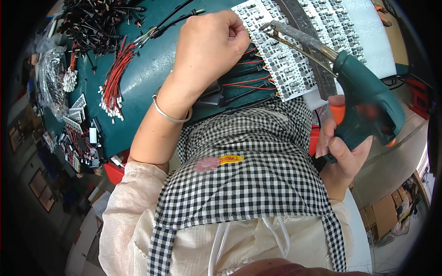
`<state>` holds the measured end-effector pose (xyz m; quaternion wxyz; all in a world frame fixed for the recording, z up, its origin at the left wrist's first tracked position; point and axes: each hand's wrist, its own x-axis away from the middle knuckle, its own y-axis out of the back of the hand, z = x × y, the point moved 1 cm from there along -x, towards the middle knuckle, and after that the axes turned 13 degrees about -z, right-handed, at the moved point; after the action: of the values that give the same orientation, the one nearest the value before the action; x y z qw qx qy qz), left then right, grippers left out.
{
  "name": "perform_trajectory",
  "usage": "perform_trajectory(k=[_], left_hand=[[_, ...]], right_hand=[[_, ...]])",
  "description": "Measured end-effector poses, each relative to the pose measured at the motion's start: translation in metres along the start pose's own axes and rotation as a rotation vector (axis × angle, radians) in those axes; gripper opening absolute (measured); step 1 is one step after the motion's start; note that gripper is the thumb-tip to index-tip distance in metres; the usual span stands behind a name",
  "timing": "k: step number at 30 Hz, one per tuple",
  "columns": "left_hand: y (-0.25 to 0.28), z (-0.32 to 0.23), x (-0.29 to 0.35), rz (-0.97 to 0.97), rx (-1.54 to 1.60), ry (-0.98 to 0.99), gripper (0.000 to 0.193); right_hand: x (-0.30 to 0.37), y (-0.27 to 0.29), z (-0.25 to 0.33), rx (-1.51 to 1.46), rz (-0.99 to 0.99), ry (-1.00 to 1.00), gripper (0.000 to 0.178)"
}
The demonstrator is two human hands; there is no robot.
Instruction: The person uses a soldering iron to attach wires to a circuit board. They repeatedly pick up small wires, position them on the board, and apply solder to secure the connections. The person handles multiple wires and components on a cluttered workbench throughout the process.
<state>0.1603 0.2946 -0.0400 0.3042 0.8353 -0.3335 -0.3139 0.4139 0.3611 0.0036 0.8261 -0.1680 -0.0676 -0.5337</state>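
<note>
My left hand [209, 48] is closed in a pinch at the left edge of a white circuit board panel [282, 69], with a bit of red wire showing between the fingers. Its fingertips are partly hidden. In my right hand [343, 154] is a dark green soldering gun [368, 92] with an orange trigger, its metal tip reaching left over the panel. Red wires [246, 86] and black cables run from the panel's edge toward my apron. Across the panel lies a dark metal bar [322, 80].
Under the panel is a white foam sheet [382, 41]. On the green table [142, 87] lie a bundle of red wires [119, 69] with white connectors, a heap of black cables [92, 25], a clear plastic bag [53, 83] and several small wired boards [76, 122] at the left edge.
</note>
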Motion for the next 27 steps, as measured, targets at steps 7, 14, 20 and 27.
perform_trajectory(k=[7,14,20,27], left_hand=[[0.001,-0.002,0.000,0.008,-0.025,0.026,0.009],[-0.001,0.000,-0.004,0.040,-0.012,0.008,0.010],[0.000,0.001,-0.006,0.069,-0.010,0.015,0.011],[0.000,0.000,-0.007,0.093,-0.011,0.037,0.012]], right_hand=[[-0.001,-0.008,-0.006,0.115,-0.016,0.016,0.066],[-0.001,-0.007,-0.009,0.107,0.003,-0.025,0.056],[-0.002,0.000,-0.013,0.049,0.085,-0.084,0.055],[-0.001,0.003,-0.013,0.095,0.108,-0.114,0.052]])
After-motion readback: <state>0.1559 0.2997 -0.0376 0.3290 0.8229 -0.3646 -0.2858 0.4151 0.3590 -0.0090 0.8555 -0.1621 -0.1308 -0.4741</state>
